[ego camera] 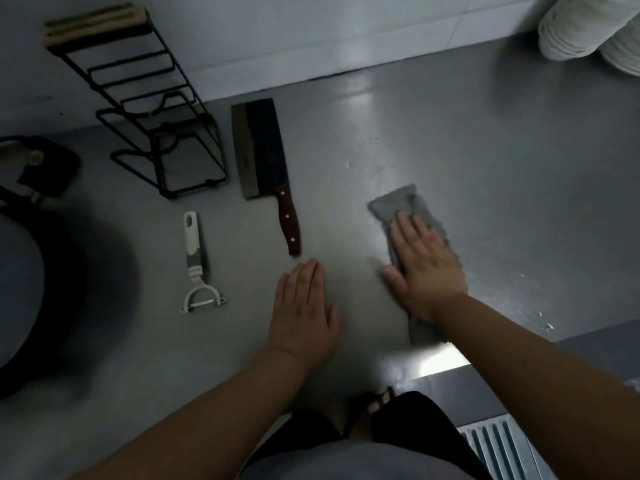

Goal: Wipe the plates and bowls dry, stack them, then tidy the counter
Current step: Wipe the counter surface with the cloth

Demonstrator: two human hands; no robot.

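A grey cloth lies flat on the grey counter, and my right hand presses down on it with fingers spread. Part of the cloth shows beyond my fingertips and a strip shows below my wrist. My left hand rests flat on the bare counter, palm down, holding nothing, just below the cleaver's handle. Stacked white plates and bowls stand at the far right corner against the wall. Water drops glisten on the counter to the right of the cloth.
A cleaver with a dark red handle lies left of the cloth. A white peeler lies further left. A black wire rack stands by the wall. A dark pan sits at the left edge. The counter's front edge is near my wrist.
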